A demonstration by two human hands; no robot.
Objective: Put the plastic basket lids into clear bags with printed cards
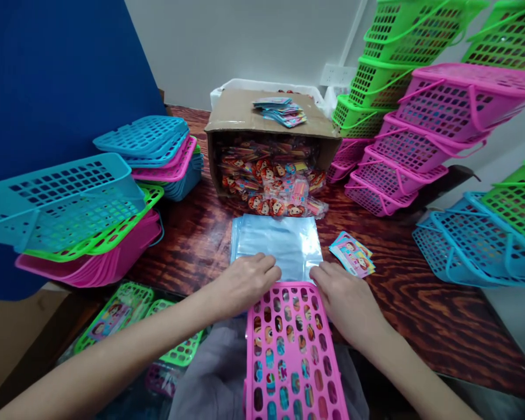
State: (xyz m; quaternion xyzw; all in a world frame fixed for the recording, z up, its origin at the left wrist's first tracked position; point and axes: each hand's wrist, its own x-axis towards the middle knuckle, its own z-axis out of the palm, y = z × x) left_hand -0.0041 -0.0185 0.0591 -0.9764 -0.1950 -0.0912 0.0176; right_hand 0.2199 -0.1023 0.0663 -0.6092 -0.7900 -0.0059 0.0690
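A pink plastic basket (294,352) with a slotted lid rests on my lap, one end against the table edge. Through its slots I see colourful printed cards or packets. My left hand (248,286) is closed at the far left corner of the basket, fingers curled over its rim. At the far right corner my right hand (349,298) grips in the same way, thumb hidden. Just beyond both hands lies a stack of clear plastic bags (275,242). Several small printed cards (353,255) lie right of the bags.
An open carton (236,111) of wrapped packets (275,181) stands behind the bags, cards on top. Blue lids (142,137) and nested pink baskets (114,262) are at left. Stacked pink baskets (406,149), green baskets (380,81) and blue baskets (476,245) stand at right. Green lidded baskets (114,315) sit below the table.
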